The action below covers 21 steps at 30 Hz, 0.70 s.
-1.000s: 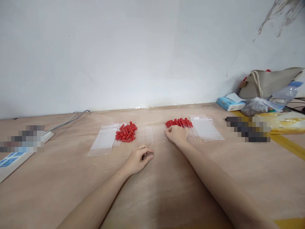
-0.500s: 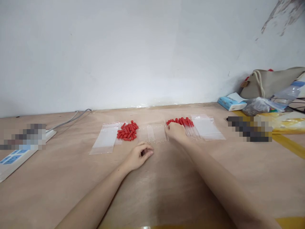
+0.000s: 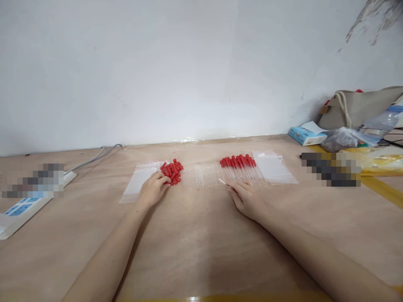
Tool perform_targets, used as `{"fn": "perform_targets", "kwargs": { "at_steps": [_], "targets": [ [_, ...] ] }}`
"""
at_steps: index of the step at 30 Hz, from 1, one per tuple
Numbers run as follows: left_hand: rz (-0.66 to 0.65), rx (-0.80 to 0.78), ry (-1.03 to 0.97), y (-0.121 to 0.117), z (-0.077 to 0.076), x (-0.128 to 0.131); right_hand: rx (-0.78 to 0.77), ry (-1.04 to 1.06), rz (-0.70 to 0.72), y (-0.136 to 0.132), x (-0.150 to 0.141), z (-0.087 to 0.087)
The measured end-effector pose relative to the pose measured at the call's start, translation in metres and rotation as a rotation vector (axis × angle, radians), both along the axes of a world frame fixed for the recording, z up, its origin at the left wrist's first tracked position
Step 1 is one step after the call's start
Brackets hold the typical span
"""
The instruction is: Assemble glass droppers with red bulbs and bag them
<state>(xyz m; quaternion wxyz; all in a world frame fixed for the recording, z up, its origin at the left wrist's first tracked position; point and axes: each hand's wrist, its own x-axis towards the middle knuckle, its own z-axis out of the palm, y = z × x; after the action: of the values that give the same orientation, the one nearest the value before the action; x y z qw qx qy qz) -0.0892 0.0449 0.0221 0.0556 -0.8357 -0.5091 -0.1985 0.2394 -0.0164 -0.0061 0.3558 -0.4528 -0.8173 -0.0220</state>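
My left hand (image 3: 154, 188) is at the near-left edge of a pile of red rubber dropper bulbs (image 3: 174, 168), its fingertips closed on a bulb there. Between thumb and fingers of my right hand (image 3: 244, 197) is a thin clear glass dropper tube (image 3: 222, 181), its tip pointing left. Bare glass tubes (image 3: 200, 176) lie side by side between the two hands. Just beyond my right hand is a row of droppers (image 3: 241, 161), glass tubes with red bulbs on their far ends.
Clear zip bags lie at the left (image 3: 134, 186) and right (image 3: 275, 167). A power strip (image 3: 34, 207) with a grey cable is far left. On the right are a blurred dark object (image 3: 330, 170), a blue tissue pack (image 3: 307, 135), plastic bags (image 3: 346, 140) and a beige bag (image 3: 365, 111).
My left hand has moved left and away to the red bulb pile. My right hand has drawn back toward me from the glass tubes, with one tube now in its fingers.
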Motion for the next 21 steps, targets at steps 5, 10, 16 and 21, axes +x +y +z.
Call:
{"fn": "perform_targets", "kwargs": {
  "at_steps": [5,10,16,21],
  "targets": [
    [-0.080,-0.141,-0.046,-0.013,0.029,0.008,0.016,-0.009,0.038,-0.001,-0.004,0.002],
    [-0.220,-0.566,-0.378,-0.038,0.035,0.048,-0.001,0.004,0.108,-0.004,-0.008,0.006],
    [-0.219,-0.531,-0.789,-0.053,-0.021,0.096,-0.023,0.060,0.151,-0.009,-0.012,0.003],
    [-0.269,-0.478,-0.643,-0.054,-0.019,0.096,-0.033,0.079,0.189,-0.007,-0.017,0.004]
  ]
}}
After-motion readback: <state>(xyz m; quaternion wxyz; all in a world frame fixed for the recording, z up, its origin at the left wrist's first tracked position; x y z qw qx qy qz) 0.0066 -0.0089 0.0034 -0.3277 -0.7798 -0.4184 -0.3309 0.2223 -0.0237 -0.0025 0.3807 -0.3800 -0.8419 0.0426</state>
